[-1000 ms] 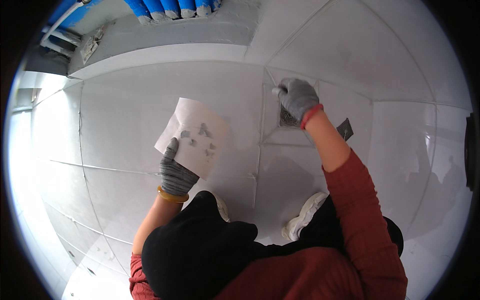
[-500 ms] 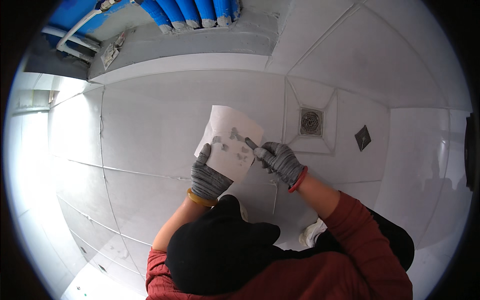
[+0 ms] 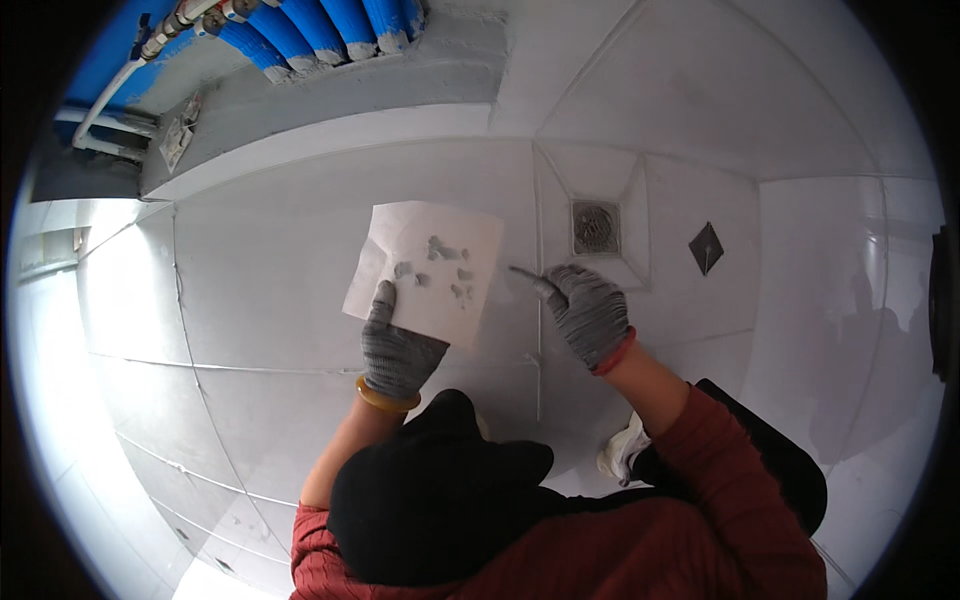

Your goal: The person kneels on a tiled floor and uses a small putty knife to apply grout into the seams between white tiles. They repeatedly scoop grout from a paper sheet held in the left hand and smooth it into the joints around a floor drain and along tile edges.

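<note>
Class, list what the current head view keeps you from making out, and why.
In the head view:
Left hand: fingers, thumb aside, largely hidden by the white sheet.
Dark stick: near end hidden inside the right hand.
Blue pipes: cut off by the upper edge.
Gray smudges on the white sheet: too small and blurred to identify.

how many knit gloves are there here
2: one grey knit glove on the left hand, which holds a white paper sheet; another on the right hand, which holds a thin dark strip right of the sheet.
</note>
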Motion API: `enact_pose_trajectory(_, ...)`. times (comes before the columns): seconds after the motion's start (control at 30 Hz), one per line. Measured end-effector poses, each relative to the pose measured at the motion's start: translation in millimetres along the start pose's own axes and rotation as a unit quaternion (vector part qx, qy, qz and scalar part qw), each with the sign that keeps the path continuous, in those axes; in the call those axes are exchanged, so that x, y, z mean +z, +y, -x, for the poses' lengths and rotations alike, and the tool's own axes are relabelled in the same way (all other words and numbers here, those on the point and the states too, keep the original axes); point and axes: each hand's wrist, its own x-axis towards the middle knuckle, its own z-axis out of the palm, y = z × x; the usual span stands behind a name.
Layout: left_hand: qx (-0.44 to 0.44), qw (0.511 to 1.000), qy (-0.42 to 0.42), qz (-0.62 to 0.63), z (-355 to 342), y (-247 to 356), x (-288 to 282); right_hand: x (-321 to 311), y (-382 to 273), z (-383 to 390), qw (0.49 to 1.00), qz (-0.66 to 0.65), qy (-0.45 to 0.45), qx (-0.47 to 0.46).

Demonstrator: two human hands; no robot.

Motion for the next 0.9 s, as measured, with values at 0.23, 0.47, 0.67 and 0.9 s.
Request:
enact_pose_trajectory(0.23,-0.003,0.894,-0.124,-0.43,-17.6,-14.5,3.4,-0.6,-2.8,8.2,0.979,0.058,0.119,-0.157)
enact_pose_trajectory(0.47,0.009,0.996,-0.025,-0.084,-13.6,1.2,22.5,52.3,70.4,63.5,0.957,-0.212,-0.072,0.184)
enact_pose_trajectory(0.67,0.005,0.863,-0.23,-0.449,-27.9,25.3,1.6,100.2,98.6,82.0,0.739,-0.501,-0.116,0.435)
enact_pose_trajectory(0.9,0.14,0.753,-0.159,-0.623,-28.0,30.6,-10.5,110.4,98.0,66.2,0.727,-0.519,-0.105,0.436)
